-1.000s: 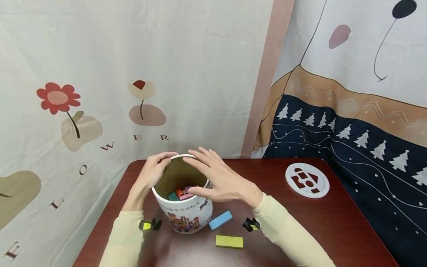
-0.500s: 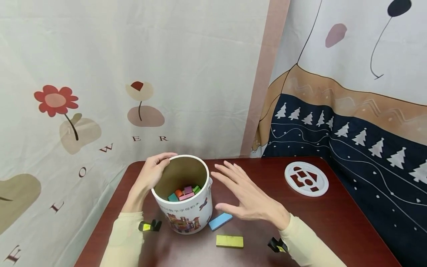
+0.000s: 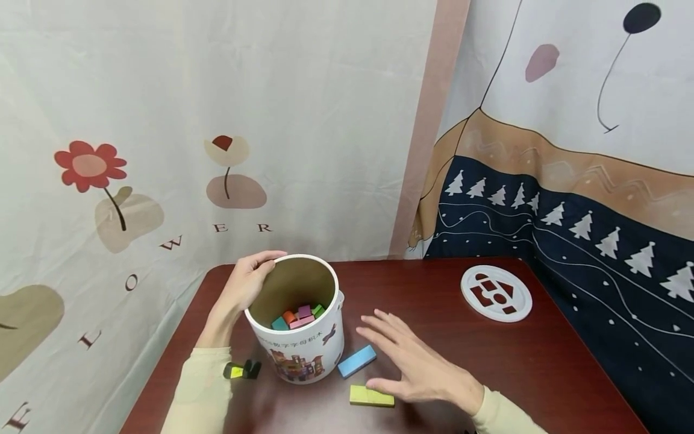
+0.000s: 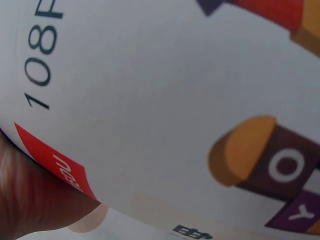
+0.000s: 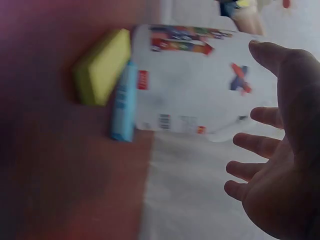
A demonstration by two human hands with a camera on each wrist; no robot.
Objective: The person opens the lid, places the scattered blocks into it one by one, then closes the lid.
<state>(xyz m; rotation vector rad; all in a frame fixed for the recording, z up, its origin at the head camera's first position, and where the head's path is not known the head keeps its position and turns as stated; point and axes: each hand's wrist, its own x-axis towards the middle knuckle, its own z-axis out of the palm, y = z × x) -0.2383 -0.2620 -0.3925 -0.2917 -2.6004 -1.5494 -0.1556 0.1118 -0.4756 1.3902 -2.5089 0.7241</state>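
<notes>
A white printed bucket point(image 3: 306, 364) stands on the table, its mouth tilted toward me, with several coloured blocks point(image 3: 302, 323) at the bottom. My left hand point(image 3: 238, 289) holds its rim on the left side; the bucket's printed wall point(image 4: 130, 100) fills most of the left wrist view. Fingers spread, my right hand point(image 3: 417, 361) hovers to the right, its thumb overlapping the end of a yellow block point(image 3: 364, 395). Between that block and the bucket lies a blue block point(image 3: 356, 361). The right wrist view shows the right hand point(image 5: 300, 125) holding nothing.
A white round lid point(image 3: 522, 301) with shaped cut-outs lies at the back right of the dark red table point(image 3: 542, 374). Printed cloth point(image 3: 336, 120) hangs directly behind the table and along its right side. A black wrist strap piece point(image 3: 250, 369) shows beside the left sleeve.
My right hand has moved from over the bucket's mouth to the right and toward me, near the yellow block. The left hand stays on the rim; the bucket and blocks hold their places.
</notes>
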